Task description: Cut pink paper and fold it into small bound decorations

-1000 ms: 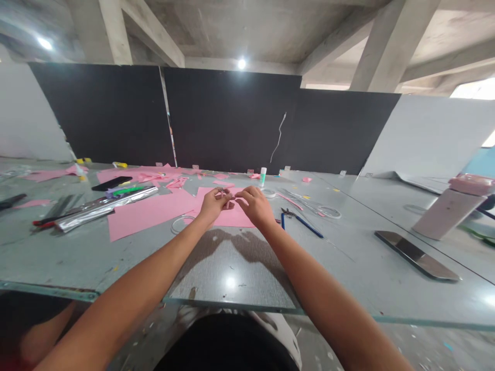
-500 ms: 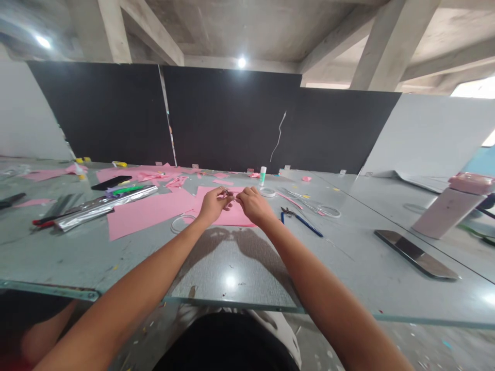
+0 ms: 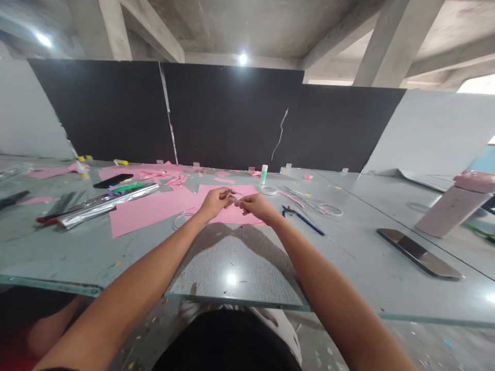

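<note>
— As we examine the table (image 3: 340, 278), how do we record the left hand (image 3: 214, 203)?

— We record it with thumb and fingers pinching a small piece (image 3: 233, 200), held above the pink sheet (image 3: 240, 217) between both hands (its exact form is too small for us to make out).

— And the right hand (image 3: 258, 206)?

— We find its fingertips drawn together just beside that piece; whether they grip it, we cannot tell.

— What do we note nearby?

— To the right, we list blue-handled pliers (image 3: 305, 221) lying flat, and a white ring (image 3: 268, 190) just beyond the right hand, with an upright glue stick (image 3: 263, 174) behind it. To the left, we list a larger pink sheet (image 3: 149, 211) and a foil roll (image 3: 108, 207). A phone (image 3: 419, 252) lies well apart, on the far right.
</note>
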`<action>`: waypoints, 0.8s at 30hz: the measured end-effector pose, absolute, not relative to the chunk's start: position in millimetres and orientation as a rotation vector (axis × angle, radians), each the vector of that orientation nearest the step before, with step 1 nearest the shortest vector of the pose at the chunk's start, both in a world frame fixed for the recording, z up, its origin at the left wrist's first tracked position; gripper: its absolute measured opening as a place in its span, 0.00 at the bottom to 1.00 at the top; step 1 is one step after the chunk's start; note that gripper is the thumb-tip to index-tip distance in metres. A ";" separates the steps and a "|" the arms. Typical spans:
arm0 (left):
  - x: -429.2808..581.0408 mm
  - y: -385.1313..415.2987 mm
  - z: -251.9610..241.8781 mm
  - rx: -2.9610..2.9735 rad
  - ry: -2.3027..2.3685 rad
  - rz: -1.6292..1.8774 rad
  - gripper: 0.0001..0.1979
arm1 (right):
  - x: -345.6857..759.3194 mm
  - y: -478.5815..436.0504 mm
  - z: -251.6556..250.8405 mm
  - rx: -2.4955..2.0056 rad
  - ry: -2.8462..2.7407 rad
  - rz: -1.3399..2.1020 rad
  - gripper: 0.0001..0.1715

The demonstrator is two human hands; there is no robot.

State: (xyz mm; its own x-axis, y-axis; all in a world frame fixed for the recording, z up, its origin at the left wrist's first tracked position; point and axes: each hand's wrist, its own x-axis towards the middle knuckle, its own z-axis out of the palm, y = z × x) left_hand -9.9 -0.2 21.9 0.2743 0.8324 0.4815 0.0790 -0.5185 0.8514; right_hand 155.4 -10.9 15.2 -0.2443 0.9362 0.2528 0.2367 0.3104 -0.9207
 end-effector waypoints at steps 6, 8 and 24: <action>-10.0 -0.5 21.9 1.860 0.812 1.228 0.11 | 152.9 -11.9 10.9 -1.050 -1.580 1.156 0.10; -10.5 1.3 21.0 1.879 0.817 1.230 0.11 | 150.6 -10.8 11.0 -1.111 -1.589 1.071 0.07; -14.2 7.6 15.4 1.584 0.960 1.220 0.19 | 150.1 -8.7 10.8 -1.142 -1.515 0.956 0.03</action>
